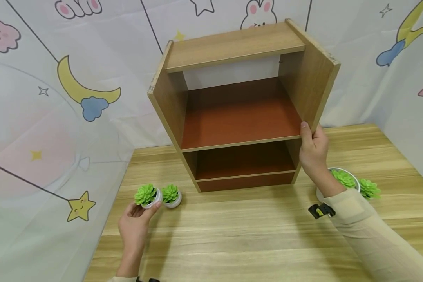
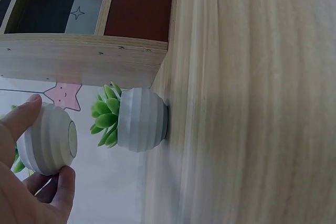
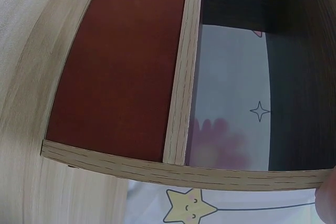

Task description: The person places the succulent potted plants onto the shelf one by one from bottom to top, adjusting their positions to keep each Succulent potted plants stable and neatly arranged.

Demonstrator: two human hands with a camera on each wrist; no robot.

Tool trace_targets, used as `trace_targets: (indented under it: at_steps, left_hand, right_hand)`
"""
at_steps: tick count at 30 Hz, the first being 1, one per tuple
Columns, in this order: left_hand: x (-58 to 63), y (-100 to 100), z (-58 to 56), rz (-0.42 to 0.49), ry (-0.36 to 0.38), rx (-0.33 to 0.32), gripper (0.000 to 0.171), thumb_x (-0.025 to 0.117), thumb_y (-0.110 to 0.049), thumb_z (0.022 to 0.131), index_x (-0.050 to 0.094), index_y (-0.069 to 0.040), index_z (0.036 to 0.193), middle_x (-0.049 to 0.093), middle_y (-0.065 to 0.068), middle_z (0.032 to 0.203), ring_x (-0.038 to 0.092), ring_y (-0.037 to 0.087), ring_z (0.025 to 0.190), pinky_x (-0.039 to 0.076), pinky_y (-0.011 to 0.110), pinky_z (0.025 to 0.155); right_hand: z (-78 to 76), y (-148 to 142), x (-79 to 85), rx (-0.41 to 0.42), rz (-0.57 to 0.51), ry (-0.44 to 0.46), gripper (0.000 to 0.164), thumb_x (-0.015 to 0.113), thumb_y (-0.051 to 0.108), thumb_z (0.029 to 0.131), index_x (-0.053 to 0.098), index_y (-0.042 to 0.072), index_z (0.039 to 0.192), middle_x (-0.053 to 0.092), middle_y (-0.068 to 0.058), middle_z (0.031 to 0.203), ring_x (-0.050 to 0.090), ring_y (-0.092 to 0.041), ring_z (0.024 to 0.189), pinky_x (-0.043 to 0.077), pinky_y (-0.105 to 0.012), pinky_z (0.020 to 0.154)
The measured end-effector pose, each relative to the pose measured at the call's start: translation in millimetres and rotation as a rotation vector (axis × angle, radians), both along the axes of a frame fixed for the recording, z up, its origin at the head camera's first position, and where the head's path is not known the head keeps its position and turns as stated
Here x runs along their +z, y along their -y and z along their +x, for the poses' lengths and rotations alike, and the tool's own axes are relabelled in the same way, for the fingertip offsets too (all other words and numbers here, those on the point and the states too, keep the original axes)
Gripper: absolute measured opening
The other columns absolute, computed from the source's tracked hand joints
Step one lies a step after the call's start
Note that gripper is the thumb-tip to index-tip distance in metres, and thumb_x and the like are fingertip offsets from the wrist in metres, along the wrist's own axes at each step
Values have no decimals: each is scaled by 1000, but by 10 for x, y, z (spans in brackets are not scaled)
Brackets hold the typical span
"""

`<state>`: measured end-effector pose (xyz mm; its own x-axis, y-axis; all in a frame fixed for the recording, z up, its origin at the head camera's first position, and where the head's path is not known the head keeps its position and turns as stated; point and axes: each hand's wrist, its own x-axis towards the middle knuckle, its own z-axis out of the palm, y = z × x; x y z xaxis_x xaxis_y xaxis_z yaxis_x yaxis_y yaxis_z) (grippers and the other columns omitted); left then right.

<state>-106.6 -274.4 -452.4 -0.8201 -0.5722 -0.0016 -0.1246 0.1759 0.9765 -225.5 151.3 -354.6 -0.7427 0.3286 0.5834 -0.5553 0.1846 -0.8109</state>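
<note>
Here's the left hand (image 1: 135,226), thumb on one side and fingers (image 2: 64,184) on the other, curled just wide enough to pinch a little white ribbed pot with a green succulent (image 1: 151,198). That pot is up off the desk (image 1: 239,239) and tilted, its pale underside showing in the left wrist view. Right next door, standing upright on the desk with a gap between the two, is a second potted succulent (image 1: 172,199), near the left front corner of the wooden shelf unit (image 1: 319,74). And what a centrepiece that unit makes: planted on the desk, with reddish-brown shelf boards, its open back letting the patterned backdrop (image 1: 134,47) show through! Over to the other side, the right hand (image 1: 314,153) has hold of the unit's right side panel, thumb at the front edge about level with the middle shelf, fingers bent behind the panel and mostly out of sight. Below that, the beige sleeve (image 1: 366,231) partly covers a white-rimmed round container (image 1: 357,184), a green plant (image 1: 343,178) showing inside its rim and another leafy green plant (image 1: 370,189) at its right; whether that one sits in the container, I can't tell.
</note>
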Motion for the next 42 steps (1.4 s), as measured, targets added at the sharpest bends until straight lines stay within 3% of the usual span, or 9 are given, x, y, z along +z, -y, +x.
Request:
trace_targets:
  at_steps: [6, 16, 27, 42]
  left_hand:
    - [6, -23, 22, 13, -11, 12, 74, 92, -26, 68, 58, 4, 126, 60, 16, 120, 57, 23, 108, 48, 14, 82]
    - [10, -87, 29, 14, -29, 8, 69, 93, -23, 67, 56, 4, 119, 59, 15, 118, 57, 21, 106, 48, 15, 82]
    - [32, -109, 29, 21, -28, 15, 67, 93, -24, 67, 56, 2, 116, 59, 12, 119, 56, 20, 109, 48, 19, 88]
    - [2, -219, 34, -22, -50, -10, 69, 95, -21, 65, 56, 2, 116, 61, 15, 116, 58, 20, 104, 50, 21, 86]
  right_hand:
    - [12, 4, 0, 9, 4, 6, 34, 46, 8, 102, 57, -20, 117, 61, -27, 111, 55, -9, 99, 42, -22, 86]
    - [10, 1, 5, -1, 4, 13, 33, 46, 8, 102, 57, -21, 115, 63, -21, 105, 55, -8, 95, 42, -22, 84]
    - [10, 0, 2, -4, 3, 12, 33, 47, 8, 102, 58, -21, 113, 64, -4, 100, 55, -6, 93, 42, -21, 82]
    - [13, -1, 3, -4, 2, 15, 33, 47, 7, 102, 58, -20, 115, 64, -6, 102, 56, -6, 95, 43, -22, 84]
